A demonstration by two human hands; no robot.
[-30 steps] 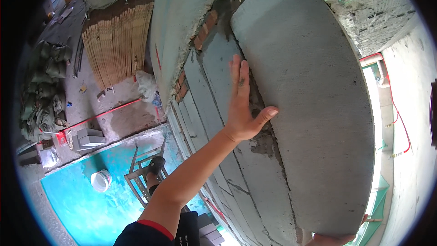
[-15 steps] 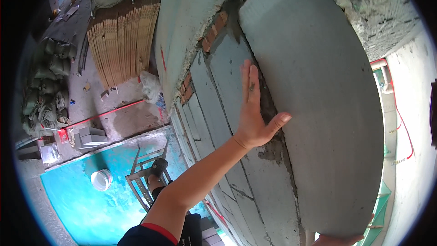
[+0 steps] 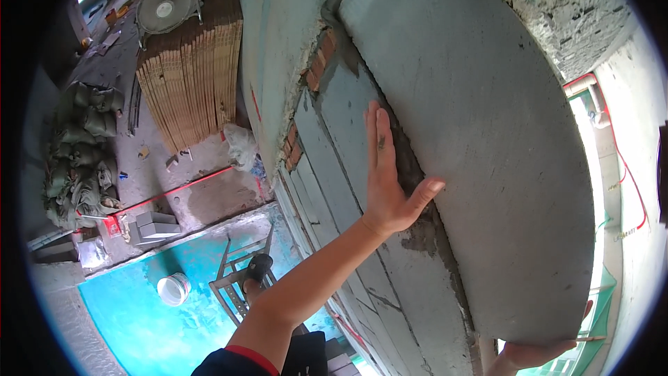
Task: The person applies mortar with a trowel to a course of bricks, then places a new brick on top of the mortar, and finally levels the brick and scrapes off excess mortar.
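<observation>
A large grey building block [image 3: 480, 139] with smooth faces fills the right of the view, lying along the top of a wall of grey blocks [image 3: 348, 125]. Dark wet mortar [image 3: 403, 146] shows in the uneven joint between them. My left hand [image 3: 390, 198] lies against the wall face beside this joint, fingers straight and together, thumb spread out to the block's near edge. At the lower right my right hand [image 3: 532, 355] grips the block's lower end, with fingertips showing at its far edge. Part of that hand is hidden behind the block.
My shod foot [image 3: 259, 267] is on a metal ladder [image 3: 229, 289] above a blue floor [image 3: 132, 306] with a white bucket [image 3: 173, 290]. Stacked brown boards [image 3: 195, 69], a round fan [image 3: 167, 10], filled sacks [image 3: 76, 146] and grey blocks [image 3: 156, 226] stand at left. Rough concrete [image 3: 563, 14] hangs overhead.
The block's upper end has shifted up and left, closer to the adjoining wall. More of my right hand shows at its lower end. My left hand stays by the joint; the view has turned slightly.
</observation>
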